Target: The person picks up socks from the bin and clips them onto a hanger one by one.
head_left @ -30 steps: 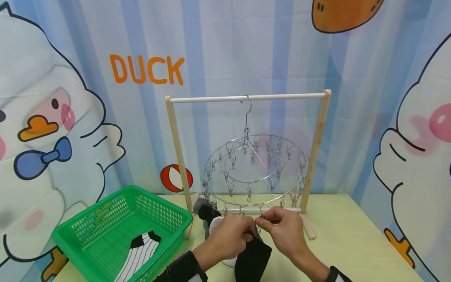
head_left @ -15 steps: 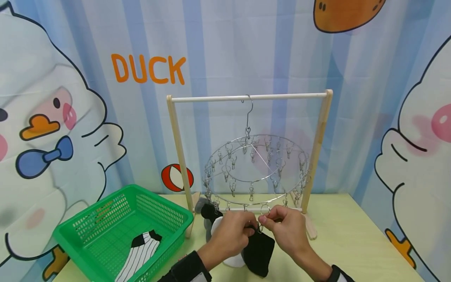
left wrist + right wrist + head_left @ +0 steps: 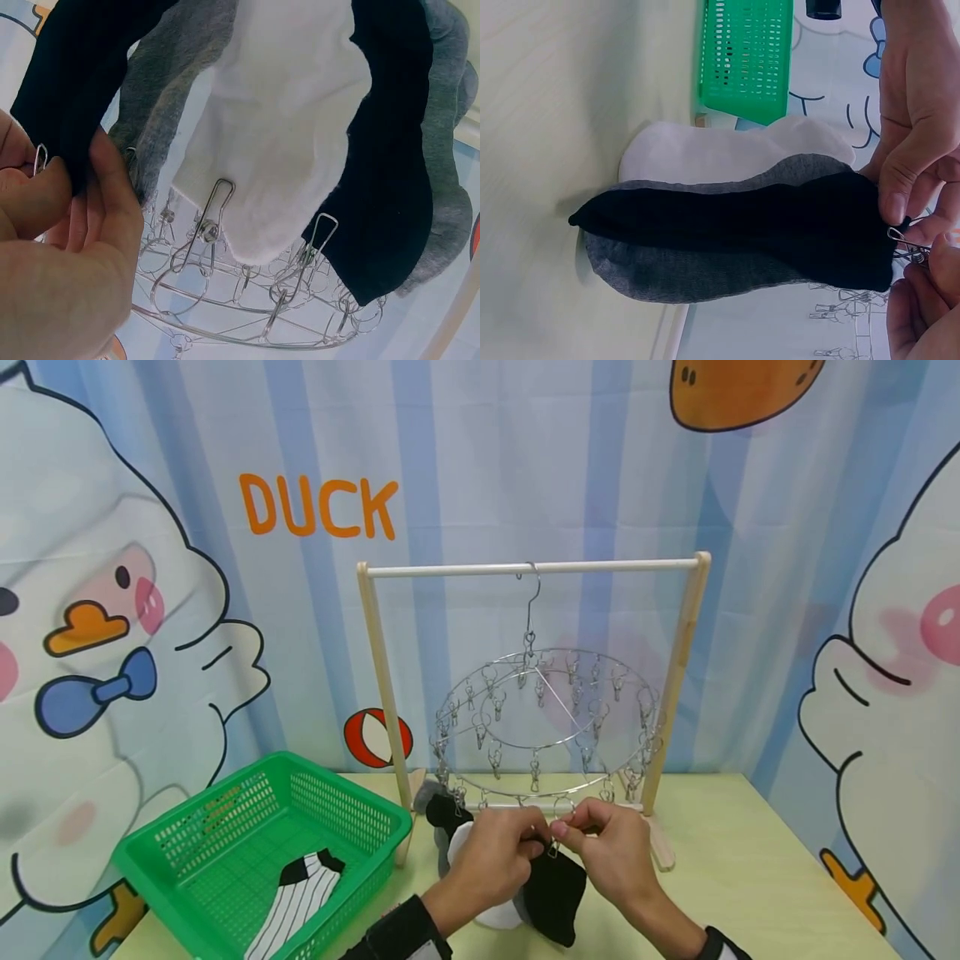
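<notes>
My left hand (image 3: 495, 857) pinches the top edge of a black sock (image 3: 557, 893), which hangs down below the hands. Close on its right, my right hand (image 3: 613, 847) pinches a small metal clip (image 3: 553, 850) between thumb and forefinger. In the right wrist view the wire end of that clip (image 3: 897, 234) overlaps the sock's edge, right beside the left thumb. The clip belongs to a round wire sock hanger (image 3: 536, 745). A white sock (image 3: 292, 112), another black sock (image 3: 394, 142) and grey socks (image 3: 452, 172) hang from neighbouring clips, partly hidden behind my left hand in the head view.
The hanger hooks over the white rail (image 3: 450, 572) of a wooden stand (image 3: 678, 668) on a pale table (image 3: 750, 868). To the left stands a green basket (image 3: 367, 793) with a striped black-and-white sock (image 3: 300, 893) in it. A cartoon curtain (image 3: 480, 460) hangs behind.
The black sock has swung up and right, and its top edge now meets the clip in my right hand. Over the last half second both hands have barely moved.
</notes>
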Demonstrator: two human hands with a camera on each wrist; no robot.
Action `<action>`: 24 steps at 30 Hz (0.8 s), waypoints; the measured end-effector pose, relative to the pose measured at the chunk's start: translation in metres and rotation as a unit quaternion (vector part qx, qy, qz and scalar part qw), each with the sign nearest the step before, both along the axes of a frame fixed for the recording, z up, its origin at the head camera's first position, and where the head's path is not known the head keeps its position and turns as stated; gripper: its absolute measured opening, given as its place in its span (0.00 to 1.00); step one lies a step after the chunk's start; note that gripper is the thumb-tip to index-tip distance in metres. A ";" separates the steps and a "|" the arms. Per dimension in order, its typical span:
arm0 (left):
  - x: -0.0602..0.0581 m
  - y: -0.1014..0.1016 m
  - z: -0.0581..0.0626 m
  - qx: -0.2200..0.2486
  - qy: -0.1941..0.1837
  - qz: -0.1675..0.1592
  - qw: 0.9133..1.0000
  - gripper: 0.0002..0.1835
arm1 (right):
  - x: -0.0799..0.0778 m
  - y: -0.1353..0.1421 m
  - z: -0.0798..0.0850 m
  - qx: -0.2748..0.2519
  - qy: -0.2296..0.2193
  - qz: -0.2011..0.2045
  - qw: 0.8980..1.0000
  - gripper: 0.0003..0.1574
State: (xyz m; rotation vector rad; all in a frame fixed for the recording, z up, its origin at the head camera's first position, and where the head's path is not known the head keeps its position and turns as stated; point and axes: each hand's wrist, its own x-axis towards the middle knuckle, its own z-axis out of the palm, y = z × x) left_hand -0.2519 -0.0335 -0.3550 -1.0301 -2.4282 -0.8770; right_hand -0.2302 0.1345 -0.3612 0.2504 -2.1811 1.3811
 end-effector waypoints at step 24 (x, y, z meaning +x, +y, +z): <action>0.002 -0.006 0.006 0.019 -0.028 0.022 0.999 0.11 | -0.003 -0.003 -0.002 -0.010 -0.027 0.032 0.999 0.08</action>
